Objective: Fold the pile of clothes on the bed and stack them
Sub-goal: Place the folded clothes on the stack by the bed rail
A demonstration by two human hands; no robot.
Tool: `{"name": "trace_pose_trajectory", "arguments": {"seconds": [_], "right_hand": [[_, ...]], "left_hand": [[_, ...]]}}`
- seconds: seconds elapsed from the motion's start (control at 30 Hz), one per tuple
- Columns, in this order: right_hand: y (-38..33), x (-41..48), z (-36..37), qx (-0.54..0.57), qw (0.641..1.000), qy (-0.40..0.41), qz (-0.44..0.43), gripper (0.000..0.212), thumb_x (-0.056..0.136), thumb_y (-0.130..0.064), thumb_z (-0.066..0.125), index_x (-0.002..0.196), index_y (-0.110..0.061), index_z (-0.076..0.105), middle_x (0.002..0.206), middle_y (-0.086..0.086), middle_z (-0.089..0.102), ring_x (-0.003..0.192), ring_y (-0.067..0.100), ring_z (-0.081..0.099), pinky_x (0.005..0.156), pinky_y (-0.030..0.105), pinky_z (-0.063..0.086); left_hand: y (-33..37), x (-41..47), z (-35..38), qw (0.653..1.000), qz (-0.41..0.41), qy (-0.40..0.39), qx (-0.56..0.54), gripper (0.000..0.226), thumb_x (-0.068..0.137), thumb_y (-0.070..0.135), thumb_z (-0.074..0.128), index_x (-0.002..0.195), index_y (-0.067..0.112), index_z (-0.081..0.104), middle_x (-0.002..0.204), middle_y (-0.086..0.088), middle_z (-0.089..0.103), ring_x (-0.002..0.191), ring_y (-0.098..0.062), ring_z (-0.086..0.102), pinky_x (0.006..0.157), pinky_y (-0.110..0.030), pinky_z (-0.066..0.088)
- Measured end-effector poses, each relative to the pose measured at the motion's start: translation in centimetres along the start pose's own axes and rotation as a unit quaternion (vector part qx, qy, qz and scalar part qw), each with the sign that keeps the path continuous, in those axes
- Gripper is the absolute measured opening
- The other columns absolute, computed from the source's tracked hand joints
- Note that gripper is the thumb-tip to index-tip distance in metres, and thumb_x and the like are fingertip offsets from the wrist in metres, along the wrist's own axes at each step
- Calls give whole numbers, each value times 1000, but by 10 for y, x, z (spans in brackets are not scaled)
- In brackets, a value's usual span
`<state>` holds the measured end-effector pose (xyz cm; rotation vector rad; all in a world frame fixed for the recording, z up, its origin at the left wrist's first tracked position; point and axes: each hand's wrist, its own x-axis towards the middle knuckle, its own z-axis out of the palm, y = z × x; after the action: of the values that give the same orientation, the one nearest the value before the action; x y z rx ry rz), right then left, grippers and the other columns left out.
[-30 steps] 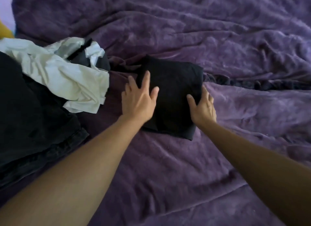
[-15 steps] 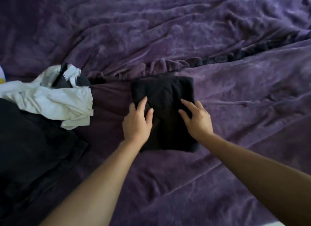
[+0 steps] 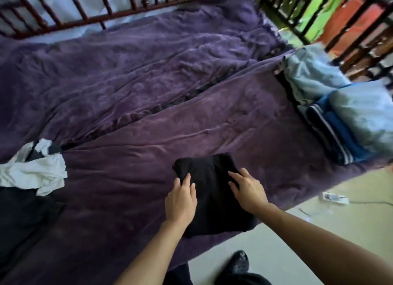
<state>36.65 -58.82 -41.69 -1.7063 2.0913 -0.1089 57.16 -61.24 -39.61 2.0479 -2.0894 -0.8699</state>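
The folded black garment [image 3: 212, 191] is found at the lower centre of the frame, on the purple blanket [image 3: 148, 106], with its near right corner now reaching past the edge of the bed over the pale floor [image 3: 319, 227]. Half a second ago it was lying well inside the blanket, so it is judged to have been drawn toward the person.

The left hand [image 3: 180, 202] is laid on the garment's left part and the right hand [image 3: 247, 191] on its right part. The fingers of both are kept fairly straight and spread, pressed on top of the cloth. No curl round an edge is seen, and what the thumbs are doing beneath cannot be told.

The view has also been swung up and to the right. A stack of folded clothes [image 3: 350, 119], light blue over striped blue, is now shown at the right edge of the frame, well apart from the black garment. The bed rail [image 3: 119, 15] is shown along the top.

At the left edge, a crumpled white garment [image 3: 36, 174] and dark clothes [image 3: 21, 216] below it are left unfolded.

The folding of this piece is judged to be finished. What is called for next is a firm hold from both sides, so that the folds are not lost on the way to the stack.
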Motion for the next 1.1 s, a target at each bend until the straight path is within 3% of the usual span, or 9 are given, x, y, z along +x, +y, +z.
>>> {"name": "trace_pose_trajectory", "arguments": {"seconds": [0.33,0.47,0.77,1.1], "right_hand": [[161,-30,-137,-67,995,63,46,44,96,-40,48,139,-30,48,126,2,47,81,35,65,65,41,47],[207,-10,-171,-62,992,83,70,44,95,-39,51,137,-29,50,125,3,47,79,37,65,65,42,49],[305,82,-265,-79,988,102,86,42,96,-38,49,137,-29,51,129,1,52,85,32,65,71,40,52],[375,248,-375,-101,985,142,13,44,96,-39,47,138,-27,49,128,2,47,91,33,63,70,39,52]], "left_hand": [[207,-20,32,990,117,7,74,48,102,41,27,147,25,33,135,-6,46,93,-23,65,72,-31,47],[269,6,42,986,143,-7,89,49,102,43,28,148,25,31,135,-6,43,95,-26,64,78,-35,48],[399,102,69,983,172,-60,20,56,98,43,36,150,23,25,141,-8,38,109,-29,58,88,-35,45],[511,231,54,985,161,-13,-67,62,94,41,49,148,18,30,140,-13,40,120,-33,51,96,-36,40]]}}
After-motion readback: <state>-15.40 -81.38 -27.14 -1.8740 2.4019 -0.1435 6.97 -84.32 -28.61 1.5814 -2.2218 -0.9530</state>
